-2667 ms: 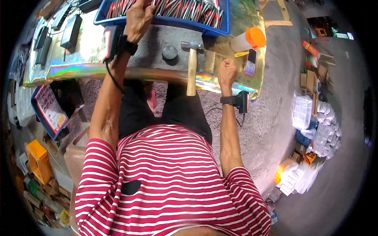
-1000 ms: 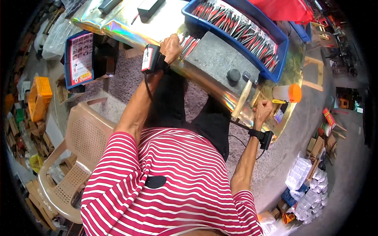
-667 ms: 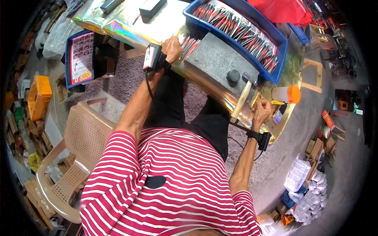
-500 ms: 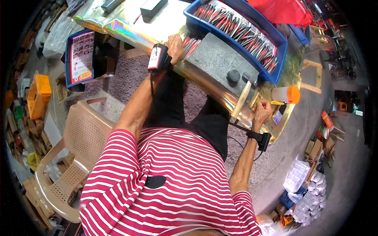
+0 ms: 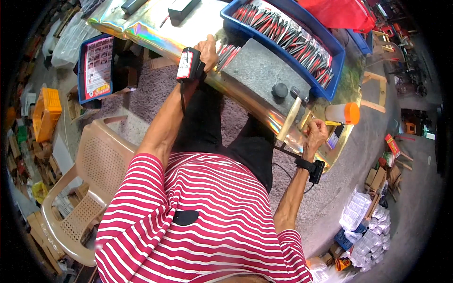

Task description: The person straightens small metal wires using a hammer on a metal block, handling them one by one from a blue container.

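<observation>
At the near edge of the gold-covered table (image 5: 141, 29), my left hand (image 5: 207, 53) is closed, its fingertips turned away from view. Right beside it lies a small bundle of slim red, black and silver tools (image 5: 229, 54). My right hand (image 5: 316, 135) has thumb and fingers pinched together at the table's right end; whatever is between them is too small to make out. Between the hands sits a grey stone block (image 5: 257, 66) bearing a black round knob-like piece (image 5: 279, 90). A hammer with a wooden handle (image 5: 289, 120) leans toward the table edge by my right hand.
Behind the block stands a blue bin (image 5: 337, 78) full of similar slim tools. An orange-lidded jar (image 5: 336, 113) lies near my right hand. Black boxes (image 5: 183, 9) are at the far left, a red bag (image 5: 337, 14) at the back. A beige plastic chair (image 5: 101, 160) stands to my left.
My left hand has shifted slightly away from me and to the left. My right hand has moved a little to the right, still pinched. The things on the table look unmoved.
</observation>
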`<state>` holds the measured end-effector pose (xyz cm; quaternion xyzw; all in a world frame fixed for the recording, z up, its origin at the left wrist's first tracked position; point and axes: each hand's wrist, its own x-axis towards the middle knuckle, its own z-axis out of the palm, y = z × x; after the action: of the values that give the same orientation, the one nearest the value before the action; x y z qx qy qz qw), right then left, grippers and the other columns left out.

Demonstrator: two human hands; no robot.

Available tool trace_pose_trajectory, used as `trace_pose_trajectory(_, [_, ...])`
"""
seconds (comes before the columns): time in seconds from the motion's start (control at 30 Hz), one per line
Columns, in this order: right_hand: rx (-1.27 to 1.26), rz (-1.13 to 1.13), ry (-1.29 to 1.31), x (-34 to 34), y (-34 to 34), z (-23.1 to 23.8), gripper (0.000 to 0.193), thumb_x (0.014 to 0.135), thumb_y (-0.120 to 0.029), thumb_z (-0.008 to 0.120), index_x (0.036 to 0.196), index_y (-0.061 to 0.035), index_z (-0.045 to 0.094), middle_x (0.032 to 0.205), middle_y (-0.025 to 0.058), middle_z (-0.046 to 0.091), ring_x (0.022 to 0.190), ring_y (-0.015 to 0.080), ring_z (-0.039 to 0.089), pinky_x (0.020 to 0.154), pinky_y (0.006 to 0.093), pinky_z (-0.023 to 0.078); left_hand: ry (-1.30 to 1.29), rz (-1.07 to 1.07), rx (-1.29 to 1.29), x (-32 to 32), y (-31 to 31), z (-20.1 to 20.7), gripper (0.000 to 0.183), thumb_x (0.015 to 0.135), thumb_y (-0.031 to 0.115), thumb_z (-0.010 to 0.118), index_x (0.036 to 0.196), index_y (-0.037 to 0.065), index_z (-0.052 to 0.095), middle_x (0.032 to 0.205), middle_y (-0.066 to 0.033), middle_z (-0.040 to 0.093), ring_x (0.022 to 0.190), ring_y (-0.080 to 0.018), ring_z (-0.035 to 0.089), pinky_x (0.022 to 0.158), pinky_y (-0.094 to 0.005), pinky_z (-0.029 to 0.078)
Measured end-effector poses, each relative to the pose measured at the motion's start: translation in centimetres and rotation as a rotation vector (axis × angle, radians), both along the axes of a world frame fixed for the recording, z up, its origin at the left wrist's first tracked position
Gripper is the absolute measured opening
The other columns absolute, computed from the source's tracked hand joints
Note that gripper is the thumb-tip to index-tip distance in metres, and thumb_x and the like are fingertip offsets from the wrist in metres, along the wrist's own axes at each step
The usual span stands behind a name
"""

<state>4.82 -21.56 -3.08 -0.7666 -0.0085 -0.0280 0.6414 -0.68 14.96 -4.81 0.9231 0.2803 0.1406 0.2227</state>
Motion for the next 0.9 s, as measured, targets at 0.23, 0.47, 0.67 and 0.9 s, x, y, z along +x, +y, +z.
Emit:
trace_pose_trajectory(0.23, [0.130,0.038,0.061,-0.5,0.9,1.6,0.006,0.070,-0.001,0.055,0.075,-0.0001,0.051,0.060,0.0006,0.047,0.045,0.0054,0.041,0.040,0.0182,0.035,-0.122,0.137,-0.234,-0.6,1.3,-0.7,0.044,0.064,0.012,0.059,0.101,-0.010,0.046,0.075,-0.0165,0.058,0.067,-0.0243,0.057,0.057,-0.0347,0.046])
trace_pose_trajectory(0.47, [0.383,0.248,0.157,-2.9,3.4,6.1,0.012,0.072,0.002,0.057,0.083,0.0021,0.052,0.066,0.0025,0.050,0.049,0.0058,0.044,0.040,0.0176,0.037,-0.533,-0.205,-1.442,-3.8,-1.7,5.4,0.031,0.073,0.007,0.059,0.099,-0.006,0.052,0.071,-0.0071,0.057,0.057,-0.0093,0.053,0.043,-0.0178,0.042])
trace_pose_trajectory(0.67, [0.531,0.449,0.250,-5.5,7.4,9.0,0.013,0.071,0.003,0.057,0.083,0.0031,0.054,0.068,0.0053,0.053,0.047,0.0063,0.045,0.040,0.0185,0.038,-0.520,-0.433,-1.650,-4.8,-7.8,9.1,0.013,0.079,0.010,0.055,0.088,0.000,0.052,0.076,-0.0080,0.057,0.058,-0.0093,0.054,0.044,-0.0159,0.046])
trace_pose_trajectory(0.9, [0.579,0.483,0.256,-6.8,9.1,8.4,0.011,0.073,0.002,0.056,0.084,0.0028,0.054,0.069,0.0050,0.054,0.049,0.0063,0.045,0.042,0.0188,0.038,-0.431,-0.482,-1.913,-4.9,-11.4,8.7,0.010,0.082,0.011,0.049,0.086,0.002,0.048,0.086,-0.0133,0.058,0.065,-0.0136,0.059,0.056,-0.0208,0.051])
